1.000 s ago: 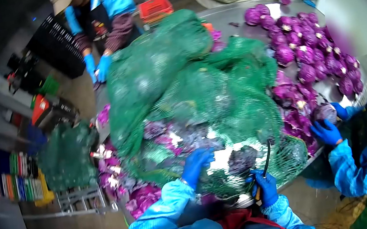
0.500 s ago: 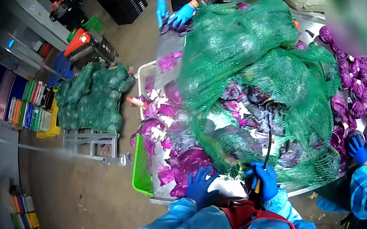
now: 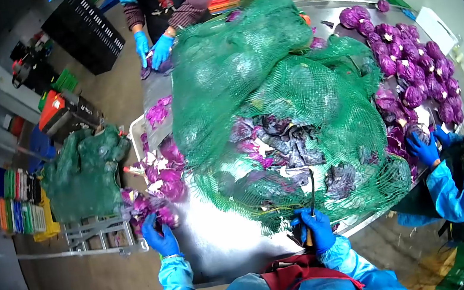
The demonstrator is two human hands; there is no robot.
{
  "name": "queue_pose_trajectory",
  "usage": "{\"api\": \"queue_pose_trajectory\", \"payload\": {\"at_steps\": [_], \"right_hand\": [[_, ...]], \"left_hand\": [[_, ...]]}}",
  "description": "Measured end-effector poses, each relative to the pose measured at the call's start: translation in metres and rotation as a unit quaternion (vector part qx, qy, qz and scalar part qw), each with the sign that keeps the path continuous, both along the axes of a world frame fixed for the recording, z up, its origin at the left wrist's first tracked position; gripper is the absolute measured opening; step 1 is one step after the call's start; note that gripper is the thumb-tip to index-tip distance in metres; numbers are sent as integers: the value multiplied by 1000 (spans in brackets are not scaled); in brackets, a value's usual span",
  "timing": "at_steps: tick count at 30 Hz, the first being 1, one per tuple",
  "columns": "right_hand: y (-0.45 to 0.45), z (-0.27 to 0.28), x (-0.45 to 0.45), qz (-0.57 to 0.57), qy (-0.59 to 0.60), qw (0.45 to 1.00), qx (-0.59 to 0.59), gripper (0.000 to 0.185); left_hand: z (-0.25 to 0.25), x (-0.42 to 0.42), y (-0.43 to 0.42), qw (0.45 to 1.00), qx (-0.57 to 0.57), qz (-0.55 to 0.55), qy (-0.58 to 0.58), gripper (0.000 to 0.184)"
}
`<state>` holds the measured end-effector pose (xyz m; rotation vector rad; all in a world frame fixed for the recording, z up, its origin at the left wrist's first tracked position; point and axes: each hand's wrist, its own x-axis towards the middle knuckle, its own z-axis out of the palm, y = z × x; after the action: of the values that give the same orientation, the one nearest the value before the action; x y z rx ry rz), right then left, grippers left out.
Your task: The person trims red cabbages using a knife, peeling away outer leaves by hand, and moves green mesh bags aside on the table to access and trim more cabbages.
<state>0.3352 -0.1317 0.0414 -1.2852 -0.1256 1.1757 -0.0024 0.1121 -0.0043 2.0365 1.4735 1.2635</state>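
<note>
My left hand (image 3: 160,237), in a blue glove, touches the near side of a heap of loose purple cabbage leaves (image 3: 154,207) at the table's left edge, its fingers apart. My right hand (image 3: 315,230), also gloved, is wrapped round the handle of a knife (image 3: 312,193) whose dark, curved blade points up and away from me. Just beyond the knife lies a green mesh sack (image 3: 326,92), its mouth spread open around dark purple cabbages (image 3: 340,180) and loose leaves. A second full green mesh sack (image 3: 233,70) lies behind it.
Trimmed purple cabbages (image 3: 409,67) cover the table's right side. A co-worker's gloved hands (image 3: 424,147) hold a cabbage at right; another co-worker's hands (image 3: 153,51) work at the far left. Green sacks (image 3: 84,179) stand on the floor left, by a metal frame (image 3: 98,234).
My left hand has moved left with the pile of loose leaves, baring the metal tabletop in front of me. My right hand still holds the knife. The view has shifted.
</note>
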Motion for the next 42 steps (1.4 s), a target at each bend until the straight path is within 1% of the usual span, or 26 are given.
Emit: {"api": "queue_pose_trajectory", "payload": {"at_steps": [1,2,4,5,6,8,10,11,14,18,21,23,27,28,29,30,31,32,33,35,36,37,39,40,41,42], "right_hand": [[-1,-4,3,-13,3,1000,7,28],[1,-2,8,-4,14,1000,-1,27],[6,2,14,1,18,1000,-6,28],[10,4,16,3,21,1000,-7,28],[14,12,17,4,38,999,-7,28],[17,18,23,5,0,1000,-9,28],[17,25,32,1,-22,1000,-9,28],[12,18,38,-3,-45,999,-5,28],[2,1,48,-40,-37,998,-26,32],[1,-1,52,-40,-37,998,-32,31],[10,11,55,-40,-41,997,-43,28],[14,19,56,-35,-48,998,-36,28],[12,17,54,-28,-54,998,-22,29],[11,18,54,-29,-52,998,-22,29],[12,20,55,-34,-60,998,-16,29],[12,20,54,-40,-65,997,-13,30],[8,20,50,-45,-66,997,-16,30],[6,16,48,-60,-50,997,-24,29],[9,13,50,-73,-36,996,-31,28],[18,17,58,-50,-59,996,-37,27],[27,12,62,-58,-52,996,-37,29],[40,2,67,-64,-45,996,-35,30],[63,-14,82,-15,-95,987,-130,37],[67,-44,88,-20,-137,982,-131,34],[71,-65,96,-27,-179,975,-130,32],[74,-35,96,12,-133,973,-191,40]], "left_hand": [[38,47,5,995,14,-14,-96,30],[53,87,4,995,-42,-54,-74,31],[64,160,11,962,-120,-234,-71,42],[54,197,15,930,-248,-239,-130,55],[23,232,25,913,-271,-236,-195,63],[5,280,53,894,-300,-187,-274,66],[8,299,82,974,-180,-89,-101,76],[5,303,81,993,-116,-12,-8,81],[26,304,67,981,-185,-28,50,92],[32,325,58,988,-144,-37,38,88],[30,334,105,973,-211,-86,-41,82],[15,330,140,974,-190,-124,-22,77],[35,310,143,945,-261,-196,16,76],[48,309,119,969,-147,-200,-8,68],[62,302,96,954,-175,-226,92,71],[56,295,65,973,-102,-204,44,76],[50,283,40,957,-171,-233,30,82],[37,268,10,979,3,-172,105,88],[19,253,-11,968,-95,-229,25,91],[1,235,-37,972,-78,-220,29,93],[9,236,-42,971,-76,-222,52,95],[14,241,-46,950,-132,-278,46,95],[24,253,-51,892,-236,-384,33,94],[31,258,-52,891,-226,-384,84,94],[30,259,-53,889,-240,-383,64,94],[31,261,-53,887,-254,-383,45,95]]}}
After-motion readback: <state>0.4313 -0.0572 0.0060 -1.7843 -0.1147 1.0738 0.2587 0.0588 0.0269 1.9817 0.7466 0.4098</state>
